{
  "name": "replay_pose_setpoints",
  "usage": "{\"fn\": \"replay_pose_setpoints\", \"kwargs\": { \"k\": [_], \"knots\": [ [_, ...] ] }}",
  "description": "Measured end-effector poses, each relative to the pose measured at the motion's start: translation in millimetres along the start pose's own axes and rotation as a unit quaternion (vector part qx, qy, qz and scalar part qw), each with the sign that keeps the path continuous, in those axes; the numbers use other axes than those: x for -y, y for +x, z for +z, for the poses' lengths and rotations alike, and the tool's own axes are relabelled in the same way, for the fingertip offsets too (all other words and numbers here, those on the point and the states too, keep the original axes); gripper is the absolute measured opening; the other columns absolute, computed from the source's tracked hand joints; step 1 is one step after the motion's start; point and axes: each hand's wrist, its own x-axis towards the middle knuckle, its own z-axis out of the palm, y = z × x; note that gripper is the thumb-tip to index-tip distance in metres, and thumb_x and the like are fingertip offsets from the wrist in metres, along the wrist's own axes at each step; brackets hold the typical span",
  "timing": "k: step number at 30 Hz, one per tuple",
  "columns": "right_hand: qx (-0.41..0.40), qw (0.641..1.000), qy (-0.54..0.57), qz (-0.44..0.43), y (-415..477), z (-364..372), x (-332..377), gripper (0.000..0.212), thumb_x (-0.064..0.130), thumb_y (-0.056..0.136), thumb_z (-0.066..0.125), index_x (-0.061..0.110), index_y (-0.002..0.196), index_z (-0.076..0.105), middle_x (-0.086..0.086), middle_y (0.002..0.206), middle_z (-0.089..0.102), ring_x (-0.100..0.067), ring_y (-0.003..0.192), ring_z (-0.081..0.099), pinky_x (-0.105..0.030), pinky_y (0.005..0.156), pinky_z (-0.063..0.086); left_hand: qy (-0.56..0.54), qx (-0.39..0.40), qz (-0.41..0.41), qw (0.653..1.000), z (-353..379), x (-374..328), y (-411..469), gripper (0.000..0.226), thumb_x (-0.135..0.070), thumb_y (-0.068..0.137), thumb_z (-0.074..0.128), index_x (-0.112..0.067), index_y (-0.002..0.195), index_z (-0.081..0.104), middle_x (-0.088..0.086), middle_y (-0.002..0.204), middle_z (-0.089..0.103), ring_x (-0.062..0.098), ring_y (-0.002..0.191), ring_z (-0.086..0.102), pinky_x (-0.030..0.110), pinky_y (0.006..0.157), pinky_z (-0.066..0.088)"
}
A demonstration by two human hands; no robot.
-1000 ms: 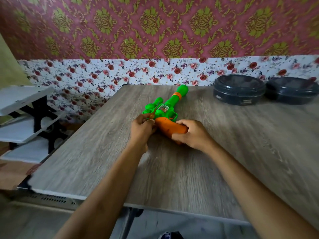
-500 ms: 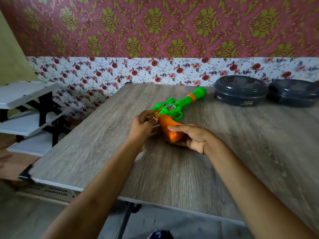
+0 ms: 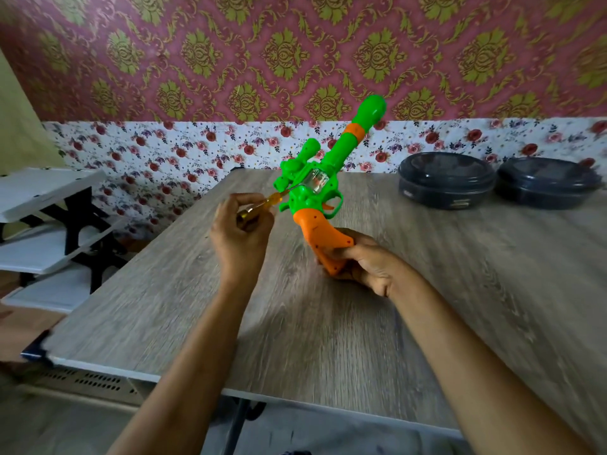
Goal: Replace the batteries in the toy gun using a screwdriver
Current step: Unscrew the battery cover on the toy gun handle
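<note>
A green toy gun (image 3: 323,169) with an orange grip is raised above the wooden table (image 3: 328,323), barrel pointing up and away toward the wall. My right hand (image 3: 361,261) is closed around the orange grip from below. My left hand (image 3: 241,231) pinches a small screwdriver (image 3: 262,206) with a yellow-orange handle; its metal shaft reaches to the green body just left of the clear window. No batteries are visible.
Two dark round lidded containers (image 3: 446,180) (image 3: 547,182) stand at the table's back right by the floral wall. A white shelf rack (image 3: 49,224) with black brackets stands off the table's left edge.
The gun has been lifted off the table and tilted barrel-up by my right hand. My left hand rose with the screwdriver, keeping its tip at the gun's body.
</note>
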Motion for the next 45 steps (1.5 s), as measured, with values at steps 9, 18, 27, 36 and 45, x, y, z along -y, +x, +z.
{"fn": "replay_pose_setpoints", "kwargs": {
  "k": [9,18,27,36,45],
  "knots": [
    [-0.013,0.997,-0.015,-0.072,5,-13,-7,0.040,0.004,0.077,0.064,0.017,0.112,0.051,-0.005,0.096,0.064,-0.019,0.086,0.062,-0.032,0.080,0.051,0.019,0.012,0.156,0.987,2,-15,-14,0.023,-0.019,0.080,0.069,-0.020,0.098,0.054,-0.016,0.081,0.062,-0.004,0.072,0.063,0.015,0.065,0.052],
    [0.008,0.995,0.065,-0.075,10,-21,-10,0.043,0.011,0.065,0.057,0.017,0.108,0.052,-0.002,0.101,0.062,-0.017,0.093,0.060,-0.022,0.073,0.055,0.064,0.085,0.191,0.976,7,-14,-15,0.030,-0.024,0.086,0.060,-0.014,0.114,0.055,-0.005,0.092,0.063,-0.012,0.082,0.061,0.010,0.074,0.051],
    [-0.040,0.993,0.080,-0.079,13,-19,-5,0.048,0.004,0.060,0.063,0.019,0.105,0.057,0.001,0.091,0.063,-0.013,0.083,0.059,-0.021,0.059,0.053,0.041,0.069,0.195,0.978,6,-17,-17,0.039,-0.008,0.083,0.069,-0.018,0.115,0.051,-0.017,0.089,0.062,-0.012,0.080,0.064,0.010,0.075,0.052],
    [-0.052,0.995,-0.002,-0.082,10,-23,1,0.054,-0.005,0.076,0.062,0.013,0.125,0.050,0.000,0.099,0.060,-0.016,0.088,0.058,-0.026,0.070,0.049,0.049,0.069,0.219,0.972,5,-18,-18,0.044,-0.015,0.083,0.066,-0.025,0.123,0.050,-0.019,0.092,0.061,-0.012,0.083,0.064,0.016,0.077,0.055],
    [-0.002,0.997,-0.008,-0.077,4,-23,3,0.051,0.007,0.076,0.063,0.017,0.124,0.048,0.002,0.102,0.061,-0.011,0.090,0.059,-0.018,0.062,0.055,0.038,0.077,0.205,0.975,6,-19,-19,0.033,-0.014,0.085,0.065,-0.019,0.115,0.055,-0.017,0.090,0.062,-0.010,0.082,0.065,0.012,0.076,0.053]
  ]
}}
